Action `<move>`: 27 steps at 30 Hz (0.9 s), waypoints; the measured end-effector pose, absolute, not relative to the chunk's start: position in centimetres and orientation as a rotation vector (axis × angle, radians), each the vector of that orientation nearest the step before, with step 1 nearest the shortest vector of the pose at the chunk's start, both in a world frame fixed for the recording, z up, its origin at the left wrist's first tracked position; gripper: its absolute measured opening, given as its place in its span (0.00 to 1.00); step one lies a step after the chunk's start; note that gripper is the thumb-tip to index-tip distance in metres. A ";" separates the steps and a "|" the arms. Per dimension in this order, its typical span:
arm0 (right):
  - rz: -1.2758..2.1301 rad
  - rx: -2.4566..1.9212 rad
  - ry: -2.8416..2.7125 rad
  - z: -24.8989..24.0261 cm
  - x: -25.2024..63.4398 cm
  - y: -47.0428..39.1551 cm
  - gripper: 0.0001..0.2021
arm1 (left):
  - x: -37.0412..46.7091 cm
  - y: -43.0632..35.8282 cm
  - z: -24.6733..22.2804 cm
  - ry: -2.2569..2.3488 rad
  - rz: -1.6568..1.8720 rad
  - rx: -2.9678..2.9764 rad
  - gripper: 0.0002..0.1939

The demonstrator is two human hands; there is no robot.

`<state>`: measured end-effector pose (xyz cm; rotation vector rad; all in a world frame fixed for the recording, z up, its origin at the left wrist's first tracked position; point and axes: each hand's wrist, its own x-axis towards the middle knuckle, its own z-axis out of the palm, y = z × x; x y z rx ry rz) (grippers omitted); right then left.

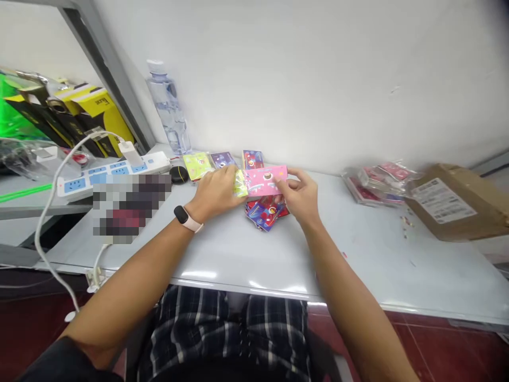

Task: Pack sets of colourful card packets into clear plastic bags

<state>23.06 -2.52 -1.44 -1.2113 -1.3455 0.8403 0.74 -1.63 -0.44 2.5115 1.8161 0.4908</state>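
A pink printed packet [262, 180] is gripped at its right end by my right hand [298, 193], thumb on top. My left hand [218, 191] is closed on a yellow-green packet [240, 183] that meets the pink one's left end. Beneath and in front of the hands lies a loose pile of blue and red packets [264, 212]. Behind them, near the wall, sit another blue-red packet [253, 158], a dark blue packet [223, 159] and a lime green packet [198, 165].
At left are a power strip [115, 172], a white cable [50, 204], a round black object [178, 174] and a water bottle [169, 109]. Bagged red packets [377, 183] and a cardboard box [461, 201] stand at right.
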 end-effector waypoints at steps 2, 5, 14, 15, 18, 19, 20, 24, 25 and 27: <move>0.798 -1.199 -1.322 -1.1 23.3 -2.5 0.20 | 0.7 -1.6 -0.5 1.853 0.500 2.489 0.31; 0.741 -1.197 -1.284 -0.8 23.9 -2.3 0.18 | 0.6 -1.6 -0.6 1.859 0.476 2.512 0.30; 0.791 -1.245 -1.343 -1.7 24.3 -1.7 0.18 | 0.5 -1.5 -0.8 1.610 0.497 2.643 0.31; 0.774 -1.242 -1.339 -1.7 24.2 -1.7 0.18 | 0.4 -1.5 -0.8 1.585 0.490 2.657 0.30; 0.727 -1.241 -1.307 -1.6 23.8 -1.9 0.19 | 0.3 -1.4 -0.8 1.541 0.484 2.671 0.31; 0.716 -1.249 -1.295 -1.7 23.6 -2.0 0.19 | 0.3 -1.4 -0.8 1.534 0.488 2.669 0.32; 0.711 -1.261 -1.284 -1.7 23.3 -2.1 0.19 | 0.3 -1.4 -0.8 1.538 0.493 2.661 0.32; 0.773 -1.309 -1.294 -1.9 22.2 -2.6 0.20 | 0.4 -1.5 -0.7 1.578 0.509 2.635 0.32; 0.800 -1.304 -1.308 -1.9 21.9 -2.7 0.20 | 0.4 -1.5 -0.7 1.577 0.510 2.639 0.32; 0.839 -1.271 -1.330 -1.8 21.5 -2.9 0.20 | 0.4 -1.6 -0.6 1.551 0.515 2.658 0.31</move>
